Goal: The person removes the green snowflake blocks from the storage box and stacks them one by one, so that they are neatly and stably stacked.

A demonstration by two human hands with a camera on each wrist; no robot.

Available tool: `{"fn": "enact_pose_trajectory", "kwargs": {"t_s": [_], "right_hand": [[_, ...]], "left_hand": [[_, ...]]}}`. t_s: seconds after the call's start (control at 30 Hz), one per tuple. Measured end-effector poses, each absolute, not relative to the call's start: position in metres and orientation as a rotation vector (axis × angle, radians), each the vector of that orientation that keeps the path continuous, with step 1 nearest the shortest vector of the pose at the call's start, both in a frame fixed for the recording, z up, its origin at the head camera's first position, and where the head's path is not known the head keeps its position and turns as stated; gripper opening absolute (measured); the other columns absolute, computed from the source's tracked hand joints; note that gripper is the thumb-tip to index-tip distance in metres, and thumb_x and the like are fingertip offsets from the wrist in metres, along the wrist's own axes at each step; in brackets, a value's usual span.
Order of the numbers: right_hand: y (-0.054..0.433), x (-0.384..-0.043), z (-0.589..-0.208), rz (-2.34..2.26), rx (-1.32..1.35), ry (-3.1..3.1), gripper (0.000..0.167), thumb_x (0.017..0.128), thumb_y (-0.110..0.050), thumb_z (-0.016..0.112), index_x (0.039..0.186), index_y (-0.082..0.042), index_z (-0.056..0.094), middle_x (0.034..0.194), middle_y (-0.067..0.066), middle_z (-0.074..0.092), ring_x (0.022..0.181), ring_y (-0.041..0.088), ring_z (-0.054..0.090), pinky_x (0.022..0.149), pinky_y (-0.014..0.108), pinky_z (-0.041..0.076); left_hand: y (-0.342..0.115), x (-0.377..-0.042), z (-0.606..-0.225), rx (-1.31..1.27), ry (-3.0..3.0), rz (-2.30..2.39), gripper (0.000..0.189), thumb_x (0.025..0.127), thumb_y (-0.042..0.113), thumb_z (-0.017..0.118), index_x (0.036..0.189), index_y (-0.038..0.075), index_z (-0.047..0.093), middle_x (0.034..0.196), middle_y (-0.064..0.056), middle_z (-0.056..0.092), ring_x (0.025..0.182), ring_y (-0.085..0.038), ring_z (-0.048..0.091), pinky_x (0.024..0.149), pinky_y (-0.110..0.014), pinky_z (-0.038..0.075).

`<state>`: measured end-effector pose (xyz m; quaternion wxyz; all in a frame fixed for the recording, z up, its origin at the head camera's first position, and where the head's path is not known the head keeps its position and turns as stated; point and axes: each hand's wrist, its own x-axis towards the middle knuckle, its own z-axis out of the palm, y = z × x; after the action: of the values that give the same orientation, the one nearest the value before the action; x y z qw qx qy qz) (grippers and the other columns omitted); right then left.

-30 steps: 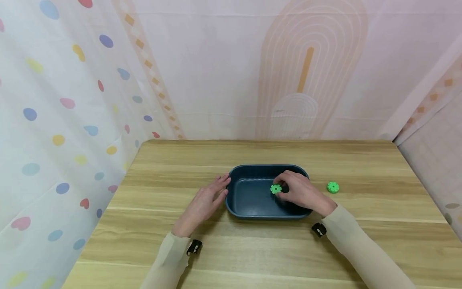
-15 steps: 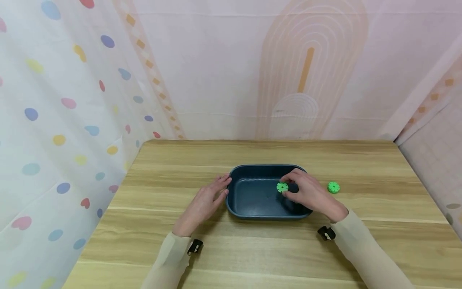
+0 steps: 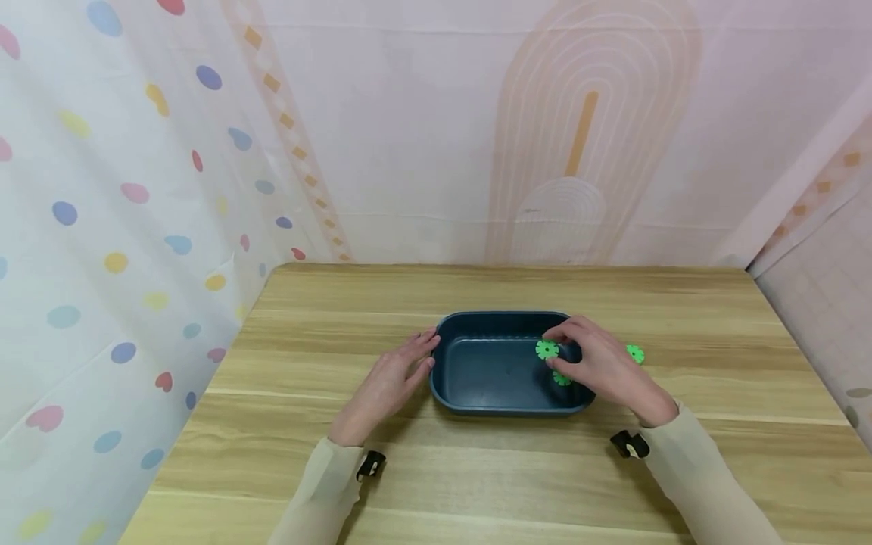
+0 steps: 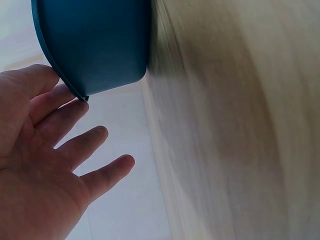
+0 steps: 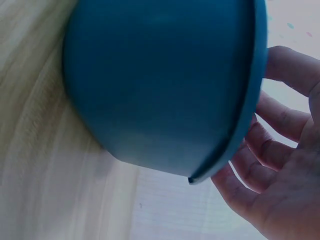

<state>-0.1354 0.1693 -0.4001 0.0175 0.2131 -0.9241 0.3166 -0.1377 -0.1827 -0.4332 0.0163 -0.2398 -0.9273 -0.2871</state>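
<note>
A dark blue-green oblong plastic bin (image 3: pixel 477 412) stands on the wooden table. My right hand (image 3: pixel 602 367) reaches over its right end and pinches a green notched interlocking disc (image 3: pixel 547 349) between thumb and fingers, above the bin's floor. Below that, a second green disc (image 3: pixel 562 379) shows inside the bin, partly covered by the hand. My left hand (image 3: pixel 391 378) has its fingers extended against the bin's left rim; in the left wrist view its fingertips touch the rim (image 4: pixel 60 75). The bin's wall (image 5: pixel 165 90) hides the right fingertips in the right wrist view.
Another green disc (image 3: pixel 636 354) lies on the table right of the bin, just past my right hand. A patterned curtain (image 3: pixel 409 151) hangs behind the table's back edge, and a dotted one (image 3: pixel 157 227) at the left. The wooden tabletop (image 3: pixel 477 484) spreads around the bin.
My right hand has moved right and slightly up with the pinched disc. The disc inside the bin has come into sight below it. My left hand stays at the rim.
</note>
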Motion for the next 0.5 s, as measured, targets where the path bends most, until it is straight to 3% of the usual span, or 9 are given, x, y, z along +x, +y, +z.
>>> {"fn": "enact_pose_trajectory", "kwargs": {"t_s": [0.27,0.5], "right_hand": [[0.180,-0.132,-0.395,0.988,0.661,-2.813,0.031,0.090,-0.010,0.081,0.119,-0.004,0.073,0.114,0.009,0.064,0.106,0.033,0.064,0.089,0.053,0.055],[0.190,-0.132,-0.392,0.996,0.654,-2.760,0.030,0.089,-0.008,0.082,0.117,-0.002,0.072,0.114,0.013,0.065,0.103,0.032,0.065,0.087,0.055,0.053]], "left_hand": [[-0.181,-0.137,-0.431,-0.749,-2.889,-0.884,0.044,0.110,0.019,0.053,0.150,0.003,0.054,0.160,-0.012,0.044,0.147,-0.038,0.039,0.116,-0.061,0.035],[-0.182,-0.137,-0.432,-0.749,-2.878,-0.894,0.043,0.110,0.018,0.053,0.150,0.002,0.054,0.159,-0.013,0.045,0.147,-0.037,0.040,0.116,-0.059,0.035]]}}
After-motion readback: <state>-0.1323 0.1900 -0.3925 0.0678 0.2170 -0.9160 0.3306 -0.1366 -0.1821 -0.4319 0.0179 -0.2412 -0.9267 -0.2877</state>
